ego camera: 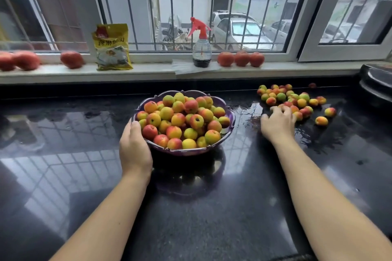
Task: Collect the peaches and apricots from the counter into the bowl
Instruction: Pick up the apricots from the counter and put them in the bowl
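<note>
A purple scalloped bowl (230, 115) stands mid-counter, heaped with several red-yellow apricots (182, 119). My left hand (134, 148) grips the bowl's near-left rim, thumb over the edge. To the right, several loose apricots (288, 97) lie scattered on the wet black counter (201, 207). My right hand (277, 123) reaches into the near edge of that pile, its fingers curled over a few fruits. One apricot (321, 121) lies apart to the right. Larger red peaches sit on the windowsill, three at the right (241, 58) and others at the left (72, 59).
A yellow food packet (112, 47) and a spray bottle with a red trigger (202, 48) stand on the windowsill. A dark appliance (377, 80) occupies the far right of the counter. Water pools between the bowl and the loose fruit.
</note>
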Motion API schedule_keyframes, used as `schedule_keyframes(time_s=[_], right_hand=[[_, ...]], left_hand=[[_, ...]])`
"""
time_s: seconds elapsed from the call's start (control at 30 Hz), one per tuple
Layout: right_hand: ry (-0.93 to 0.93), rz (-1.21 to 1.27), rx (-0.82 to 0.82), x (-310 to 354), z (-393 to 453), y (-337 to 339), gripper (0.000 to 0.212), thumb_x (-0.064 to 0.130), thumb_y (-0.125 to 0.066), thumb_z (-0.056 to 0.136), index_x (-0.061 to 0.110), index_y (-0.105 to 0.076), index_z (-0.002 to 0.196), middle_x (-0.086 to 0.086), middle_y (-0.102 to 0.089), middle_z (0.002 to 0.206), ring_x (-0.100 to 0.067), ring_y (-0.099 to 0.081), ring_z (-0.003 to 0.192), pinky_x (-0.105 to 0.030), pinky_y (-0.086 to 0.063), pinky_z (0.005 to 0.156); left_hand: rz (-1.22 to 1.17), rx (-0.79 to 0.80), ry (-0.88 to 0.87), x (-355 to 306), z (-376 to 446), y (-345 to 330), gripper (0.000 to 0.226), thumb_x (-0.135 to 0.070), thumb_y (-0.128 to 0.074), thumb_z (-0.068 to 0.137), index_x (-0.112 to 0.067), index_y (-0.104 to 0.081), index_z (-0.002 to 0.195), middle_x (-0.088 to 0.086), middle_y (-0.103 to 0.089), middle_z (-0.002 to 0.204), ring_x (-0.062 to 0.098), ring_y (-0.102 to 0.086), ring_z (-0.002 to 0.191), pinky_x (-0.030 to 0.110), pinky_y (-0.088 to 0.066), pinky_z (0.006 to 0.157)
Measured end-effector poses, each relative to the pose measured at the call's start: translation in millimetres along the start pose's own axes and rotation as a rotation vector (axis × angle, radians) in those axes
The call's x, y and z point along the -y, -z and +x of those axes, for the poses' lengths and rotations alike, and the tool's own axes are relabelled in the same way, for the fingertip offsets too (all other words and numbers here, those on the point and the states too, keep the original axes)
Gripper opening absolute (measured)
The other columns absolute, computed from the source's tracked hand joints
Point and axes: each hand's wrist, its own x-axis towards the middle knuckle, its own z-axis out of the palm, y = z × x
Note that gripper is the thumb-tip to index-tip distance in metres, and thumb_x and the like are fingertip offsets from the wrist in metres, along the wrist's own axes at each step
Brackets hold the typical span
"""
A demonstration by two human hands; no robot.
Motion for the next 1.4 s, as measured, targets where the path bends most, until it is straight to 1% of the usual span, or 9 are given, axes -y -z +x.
schedule_keyframes(time_s=[0.17, 0.37, 0.53, 0.67, 0.8, 0.9, 1.13, 1.23, 1.4], right_hand=[[-0.125, -0.105, 0.126, -13.8, 14.3, 6.1, 0.065, 0.036, -0.051, 0.098, 0.016, -0.03, 0.156, -0.022, -0.009, 0.166, -0.036, -0.003, 0.154, -0.046, -0.008, 0.124], [0.068, -0.082, -0.251, -3.1, -6.4, 10.9, 0.04, 0.016, -0.055, 0.088, 0.008, -0.065, 0.126, -0.023, -0.05, 0.133, -0.043, -0.041, 0.122, -0.048, -0.037, 0.102], [-0.011, -0.187, 0.095, -13.5, -6.5, 4.0, 0.05, 0.018, -0.045, 0.096, 0.021, -0.048, 0.146, -0.014, -0.046, 0.149, -0.043, -0.037, 0.131, -0.045, -0.035, 0.108], [0.075, -0.176, 0.056, -6.2, -12.4, 8.8, 0.037, 0.018, -0.057, 0.096, 0.014, -0.06, 0.132, -0.017, -0.061, 0.128, -0.042, -0.05, 0.118, -0.041, -0.042, 0.099], [0.338, 0.481, 0.138, 36.7, -40.4, 40.2, 0.023, 0.031, -0.072, 0.091, 0.024, -0.071, 0.113, -0.001, -0.064, 0.112, -0.014, -0.063, 0.096, -0.02, -0.046, 0.078], [0.647, 0.751, 0.206, 79.2, -82.1, 62.5, 0.028, 0.042, -0.069, 0.089, 0.031, -0.067, 0.114, 0.013, -0.063, 0.104, -0.006, -0.063, 0.097, -0.012, -0.047, 0.081], [1.049, 0.405, 0.163, 102.8, -119.8, 55.8, 0.025, 0.033, -0.077, 0.084, 0.017, -0.066, 0.101, 0.008, -0.06, 0.098, -0.016, -0.051, 0.101, -0.023, -0.046, 0.086], [0.943, 0.567, 0.012, 96.3, -109.6, 53.4, 0.017, 0.03, -0.069, 0.088, 0.014, -0.069, 0.094, 0.005, -0.064, 0.094, -0.016, -0.054, 0.097, -0.022, -0.042, 0.086], [0.312, 0.654, -0.055, 70.8, -67.5, 36.8, 0.008, 0.017, -0.061, 0.093, 0.023, -0.066, 0.091, 0.001, -0.067, 0.093, -0.011, -0.061, 0.085, -0.021, -0.047, 0.07]], left_hand=[[0.051, -0.015, -0.019, 0.4, 0.3, 0.1, 0.045, -0.048, -0.038, 0.096, -0.026, -0.074, 0.112, -0.007, -0.076, 0.107, 0.018, -0.069, 0.108, 0.053, -0.055, 0.102], [0.033, -0.014, -0.017, -1.8, -2.4, -0.4, 0.044, -0.046, -0.039, 0.097, -0.023, -0.074, 0.112, -0.006, -0.075, 0.109, 0.02, -0.068, 0.111, 0.053, -0.054, 0.103], [0.033, -0.011, -0.02, -2.4, -4.7, -0.4, 0.038, -0.045, -0.039, 0.098, -0.028, -0.074, 0.103, -0.014, -0.075, 0.097, 0.019, -0.069, 0.106, 0.042, -0.057, 0.091], [0.068, -0.016, -0.026, -3.4, -4.9, 0.1, 0.042, -0.046, -0.038, 0.098, -0.027, -0.074, 0.107, -0.014, -0.075, 0.098, 0.012, -0.068, 0.102, 0.041, -0.057, 0.091], [0.095, -0.03, -0.02, -4.8, -6.9, -0.6, 0.049, -0.05, -0.037, 0.096, -0.025, -0.073, 0.117, -0.004, -0.074, 0.114, 0.02, -0.066, 0.112, 0.052, -0.053, 0.103], [0.117, -0.029, -0.006, -4.2, -6.3, 0.0, 0.053, -0.055, -0.034, 0.093, -0.03, -0.071, 0.12, -0.007, -0.074, 0.114, 0.02, -0.066, 0.113, 0.053, -0.053, 0.104], [0.12, -0.024, -0.001, -7.5, -7.9, 0.3, 0.05, -0.052, -0.035, 0.094, -0.03, -0.07, 0.123, -0.006, -0.073, 0.116, 0.02, -0.066, 0.114, 0.054, -0.054, 0.104], [0.105, -0.016, -0.004, -8.2, -9.2, 0.0, 0.05, -0.052, -0.035, 0.094, -0.03, -0.07, 0.122, -0.006, -0.073, 0.116, 0.02, -0.066, 0.114, 0.054, -0.053, 0.104], [0.056, 0.044, -0.018, -9.9, -11.4, -0.9, 0.044, -0.05, -0.039, 0.095, -0.033, -0.068, 0.123, -0.01, -0.074, 0.115, 0.014, -0.067, 0.113, 0.049, -0.055, 0.104]])
